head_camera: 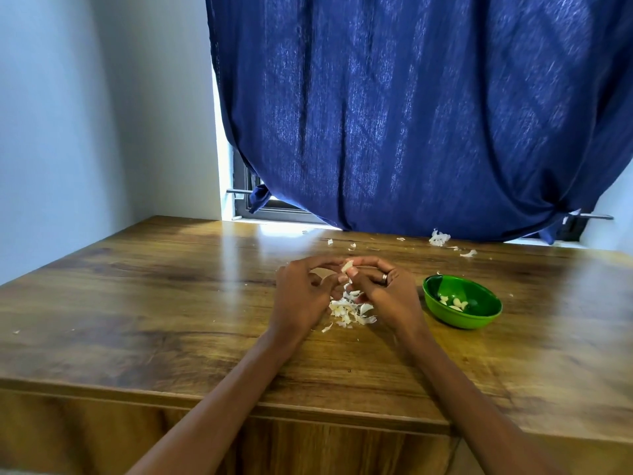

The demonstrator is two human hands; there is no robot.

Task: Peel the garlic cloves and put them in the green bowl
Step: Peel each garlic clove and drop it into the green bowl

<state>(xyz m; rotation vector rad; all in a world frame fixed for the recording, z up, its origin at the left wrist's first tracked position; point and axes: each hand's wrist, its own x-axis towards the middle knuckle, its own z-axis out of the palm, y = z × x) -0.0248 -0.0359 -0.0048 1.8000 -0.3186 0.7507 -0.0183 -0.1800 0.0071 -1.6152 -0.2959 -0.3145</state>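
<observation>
A small pale garlic clove is pinched between the fingertips of both hands above the middle of the wooden table. My left hand grips it from the left, my right hand, with a ring on one finger, from the right. Below the hands lies a heap of white garlic skins. The green bowl stands just right of my right hand and holds a few peeled cloves.
More scraps of skin lie scattered along the table's far edge under a dark blue curtain. A white wall closes the left side. The table's front edge runs just under my forearms.
</observation>
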